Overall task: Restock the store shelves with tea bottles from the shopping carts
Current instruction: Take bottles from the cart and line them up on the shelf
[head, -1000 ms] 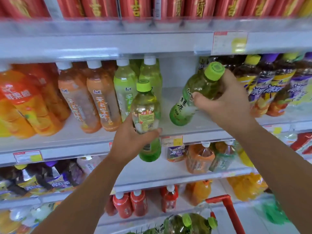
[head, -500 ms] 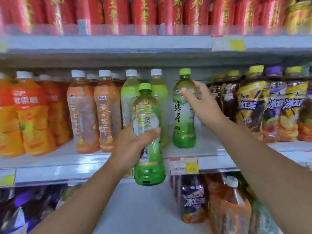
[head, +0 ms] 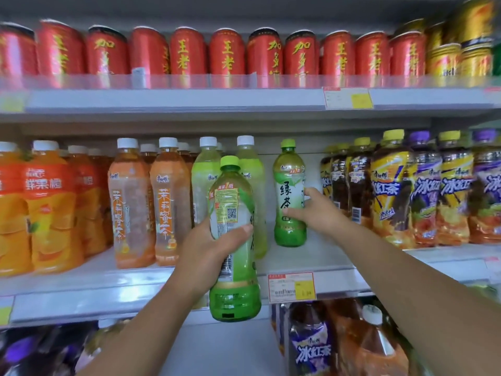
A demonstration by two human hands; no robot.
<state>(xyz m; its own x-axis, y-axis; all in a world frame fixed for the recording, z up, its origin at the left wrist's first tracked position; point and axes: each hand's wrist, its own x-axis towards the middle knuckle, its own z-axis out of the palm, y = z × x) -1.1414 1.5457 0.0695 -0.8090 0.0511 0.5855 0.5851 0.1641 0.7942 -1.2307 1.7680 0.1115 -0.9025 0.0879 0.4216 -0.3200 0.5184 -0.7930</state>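
My left hand [head: 208, 246] grips a green tea bottle [head: 233, 267] with a green cap, held upright in front of the middle shelf's edge [head: 108, 291]. A second green tea bottle [head: 288, 194] stands upright deep on that shelf, in a gap between pale green bottles and dark iced tea bottles. My right hand [head: 315, 211] is against its right side, thumb across the lower label and fingers behind it, loosely curled round the bottle.
Orange juice bottles [head: 40, 207] and peach-coloured tea bottles [head: 151, 202] fill the shelf's left. Iced tea bottles [head: 423, 191] with yellow and purple caps fill the right. Red cans [head: 187, 52] line the shelf above. More bottles [head: 309, 343] stand below.
My right hand set its bottle upright on the shelf and pushed it further back, sliding lower down its side. The left hand kept its bottle in place. The view rose towards the upper shelves.
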